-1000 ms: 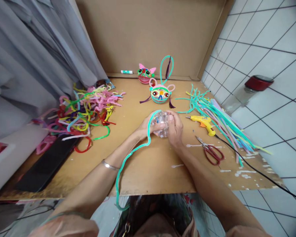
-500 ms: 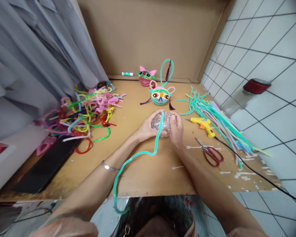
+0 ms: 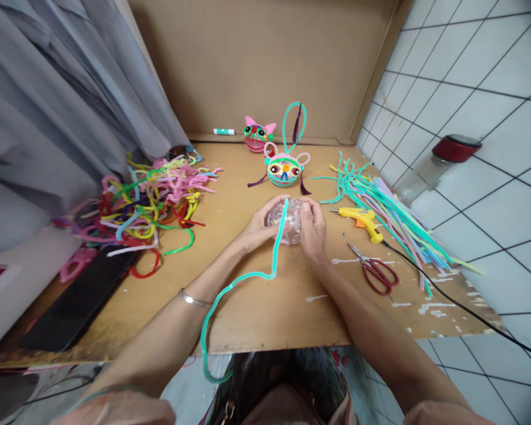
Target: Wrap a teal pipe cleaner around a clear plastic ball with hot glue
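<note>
Holding a clear ball (image 3: 293,223) between the curved left hand (image 3: 257,229) and right hand (image 3: 313,233), over the middle of the desk (image 3: 274,319), near the yellow glue gun (image 3: 367,221). Trailing a turquoise pipe cleaner (image 3: 276,254) from it, perhaps attached near the top.

The pipe cleaner (image 3: 275,252) is turquoise, the ball (image 3: 294,227) clear, the glue gun (image 3: 365,217) yellow, the scissors (image 3: 369,264) red-handled, and the wall (image 3: 482,195) white with a dark grid.

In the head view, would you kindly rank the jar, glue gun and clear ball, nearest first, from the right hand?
1. Clear ball: between left hand and right hand.
2. Glue gun: to the right.
3. Jar: farther right and back.
</note>
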A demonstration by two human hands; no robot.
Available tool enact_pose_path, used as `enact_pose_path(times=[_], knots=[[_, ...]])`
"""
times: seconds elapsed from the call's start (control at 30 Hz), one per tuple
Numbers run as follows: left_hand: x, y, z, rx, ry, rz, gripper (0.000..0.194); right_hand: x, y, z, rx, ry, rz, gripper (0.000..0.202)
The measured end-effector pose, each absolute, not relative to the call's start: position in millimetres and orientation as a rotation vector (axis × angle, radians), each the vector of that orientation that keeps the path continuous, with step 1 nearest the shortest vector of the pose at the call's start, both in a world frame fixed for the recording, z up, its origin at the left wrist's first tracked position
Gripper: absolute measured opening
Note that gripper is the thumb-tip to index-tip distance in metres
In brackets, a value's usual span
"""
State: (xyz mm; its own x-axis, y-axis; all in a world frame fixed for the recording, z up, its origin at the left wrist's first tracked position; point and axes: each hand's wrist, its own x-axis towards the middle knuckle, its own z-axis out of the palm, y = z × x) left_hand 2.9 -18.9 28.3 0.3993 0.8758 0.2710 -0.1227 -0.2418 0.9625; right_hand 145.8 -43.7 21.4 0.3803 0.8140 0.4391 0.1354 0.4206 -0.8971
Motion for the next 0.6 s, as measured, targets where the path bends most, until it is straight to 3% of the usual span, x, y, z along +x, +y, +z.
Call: enact_pose_path(times=[0.6], knots=[[8.9,-19.0,23.8,1.285,0.617,1.107,0.071,144.3,-48.2,25.0,-1.082,-1.154,0.494,0.034]])
